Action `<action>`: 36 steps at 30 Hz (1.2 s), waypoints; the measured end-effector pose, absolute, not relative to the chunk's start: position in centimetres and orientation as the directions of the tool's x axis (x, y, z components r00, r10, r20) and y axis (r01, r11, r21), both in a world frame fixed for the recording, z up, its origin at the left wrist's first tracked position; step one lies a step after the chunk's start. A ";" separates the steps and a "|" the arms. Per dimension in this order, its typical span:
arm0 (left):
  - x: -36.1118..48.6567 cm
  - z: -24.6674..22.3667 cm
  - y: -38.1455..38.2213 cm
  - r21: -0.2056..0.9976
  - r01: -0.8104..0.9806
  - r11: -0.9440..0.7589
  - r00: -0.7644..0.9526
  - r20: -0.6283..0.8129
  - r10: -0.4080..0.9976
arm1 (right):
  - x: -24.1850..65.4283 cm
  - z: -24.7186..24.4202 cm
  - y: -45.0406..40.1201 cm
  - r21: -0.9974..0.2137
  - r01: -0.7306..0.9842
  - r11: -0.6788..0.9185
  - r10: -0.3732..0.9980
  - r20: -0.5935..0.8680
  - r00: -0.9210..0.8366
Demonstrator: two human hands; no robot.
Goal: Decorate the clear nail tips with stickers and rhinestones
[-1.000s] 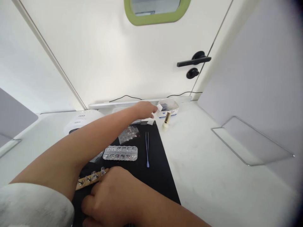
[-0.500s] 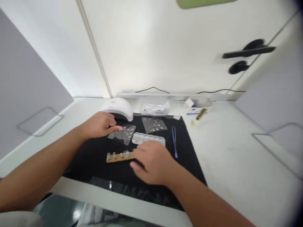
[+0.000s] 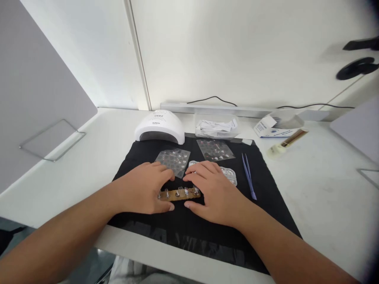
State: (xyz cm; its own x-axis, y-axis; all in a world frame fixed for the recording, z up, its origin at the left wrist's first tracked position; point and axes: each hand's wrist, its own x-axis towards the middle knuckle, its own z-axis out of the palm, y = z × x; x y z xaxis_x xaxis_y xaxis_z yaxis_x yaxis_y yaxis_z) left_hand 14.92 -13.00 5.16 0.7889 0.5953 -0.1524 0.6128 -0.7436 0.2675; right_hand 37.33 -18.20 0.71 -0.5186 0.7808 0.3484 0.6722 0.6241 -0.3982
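Observation:
A tan strip [image 3: 174, 195] lies on the black mat, bearing several small clear nail tips, some with decoration. My left hand [image 3: 148, 188] curves around its left end, thumb on the near side and fingers on the far side, spread apart. Close to the right end is my right hand [image 3: 211, 189], open, its thumb apart from the fingers. Its fingers partly cover a clear tray [image 3: 230, 175] with small pieces in it. Whether either hand touches the strip, I cannot tell.
Two clear sticker sheets [image 3: 174, 159] lie behind the hands. Purple tweezers [image 3: 249, 177] rest at the right of the black mat [image 3: 201, 242]. A white nail lamp [image 3: 160, 124], a clear box [image 3: 217, 125], an opened carton [image 3: 274, 128] and a gold-capped bottle [image 3: 287, 144] stand farther back.
My left hand has come down from beside the lamp to the strip's left end. My right hand has shifted to the strip's right end and opened. The camera view has turned left.

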 end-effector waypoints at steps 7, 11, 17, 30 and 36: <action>15.9 3.5 -13.6 0.156 0.578 -0.801 0.812 -0.205 0.547 | 36.3 0.5 -18.2 -0.365 0.711 0.601 0.799 0.243 -0.550; 16.2 3.5 -13.6 0.192 0.566 -0.802 0.823 -0.187 0.536 | 36.2 0.5 -18.2 -0.354 0.717 0.600 0.799 0.218 -0.560; 16.2 3.2 -13.5 0.225 0.557 -0.799 0.830 -0.183 0.527 | 36.1 0.4 -18.1 -0.360 0.720 0.594 0.803 0.209 -0.558; 16.0 3.2 -13.3 0.221 0.533 -0.817 0.846 -0.178 0.503 | 36.5 0.5 -18.2 -0.443 0.639 0.629 0.777 0.319 -0.543; 15.2 4.1 -13.4 0.284 0.526 -0.801 0.841 -0.038 0.539 | 36.6 0.6 -18.3 -0.525 0.510 0.681 0.732 0.488 -0.475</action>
State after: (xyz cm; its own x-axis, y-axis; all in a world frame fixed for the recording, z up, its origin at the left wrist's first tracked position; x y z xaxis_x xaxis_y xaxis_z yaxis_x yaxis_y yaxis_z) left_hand 15.18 -13.44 4.14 0.8413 0.5391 -0.0381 0.5264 -0.8014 0.2842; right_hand 36.55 -18.33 0.61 -0.4754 0.7318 0.4882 0.5102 0.6815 -0.5247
